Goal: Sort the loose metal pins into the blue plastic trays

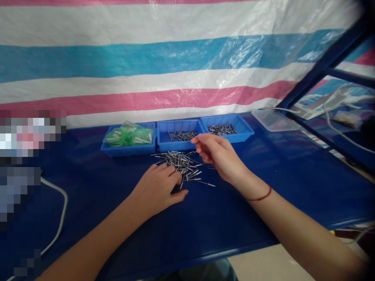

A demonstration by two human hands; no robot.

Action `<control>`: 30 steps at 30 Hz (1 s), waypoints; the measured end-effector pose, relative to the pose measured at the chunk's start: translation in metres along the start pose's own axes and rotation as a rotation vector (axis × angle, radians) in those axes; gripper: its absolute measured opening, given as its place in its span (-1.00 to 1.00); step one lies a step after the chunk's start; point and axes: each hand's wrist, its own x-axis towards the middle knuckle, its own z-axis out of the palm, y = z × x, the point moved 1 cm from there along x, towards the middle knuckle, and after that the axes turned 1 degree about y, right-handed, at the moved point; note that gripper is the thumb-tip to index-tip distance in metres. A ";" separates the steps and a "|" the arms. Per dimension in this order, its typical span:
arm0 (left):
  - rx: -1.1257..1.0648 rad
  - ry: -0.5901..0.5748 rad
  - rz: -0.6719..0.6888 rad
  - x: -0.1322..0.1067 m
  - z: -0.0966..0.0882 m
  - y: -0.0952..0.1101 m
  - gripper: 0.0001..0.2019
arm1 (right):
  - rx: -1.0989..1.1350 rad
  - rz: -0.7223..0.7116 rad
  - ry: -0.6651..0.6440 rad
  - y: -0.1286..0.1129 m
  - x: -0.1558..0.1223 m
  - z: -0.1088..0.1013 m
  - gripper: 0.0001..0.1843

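Note:
A loose pile of silver blind rivets (178, 160) lies on the dark blue table, just in front of the bins. My left hand (158, 183) rests palm down at the pile's near left edge, its fingers over the rivets and its thumb held apart. Above the pile's right side, near the middle blue bin (175, 146), is my right hand (218, 154). Its thumb and fingers are pinched together; whatever is between them is hidden. Rivets lie in the middle bin and in the right blue bin (244, 134). The left blue bin (129, 150) holds green plastic bags (129, 134) with pale, slim pieces.
The three bins stand in a row before a striped plastic sheet (175, 58). A clear plastic lid (274, 120) lies right of them. A dark metal frame (325, 66) and a white power strip (325, 103) are at the right. A white cable (64, 203) crosses the table's left side.

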 end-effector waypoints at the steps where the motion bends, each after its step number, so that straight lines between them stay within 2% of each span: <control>1: 0.011 0.000 -0.004 0.000 0.000 0.001 -0.81 | -0.047 -0.023 -0.012 0.000 -0.002 0.002 -0.71; 4: 0.040 0.003 -0.020 0.001 0.000 0.002 -0.88 | -0.184 -0.097 -0.046 -0.002 -0.005 0.004 -0.72; 8: -0.007 0.052 -0.043 0.002 -0.004 -0.004 -0.84 | -0.332 -0.168 -0.076 -0.003 -0.006 0.004 -0.75; 14: -0.306 0.286 -0.177 0.004 -0.002 -0.018 -0.83 | -0.522 -0.261 -0.148 0.004 -0.008 0.008 -0.83; 18: -0.430 0.388 -0.249 0.005 0.009 -0.018 -0.84 | -0.410 -0.221 -0.182 0.009 -0.008 0.013 -0.84; 23: -0.466 0.436 -0.221 0.006 0.014 -0.014 -0.85 | -0.202 -0.167 -0.190 0.010 -0.012 0.020 -0.80; 30: -0.517 0.462 -0.171 0.006 0.012 -0.013 -0.88 | -0.190 -0.230 -0.116 0.007 -0.019 0.021 -0.85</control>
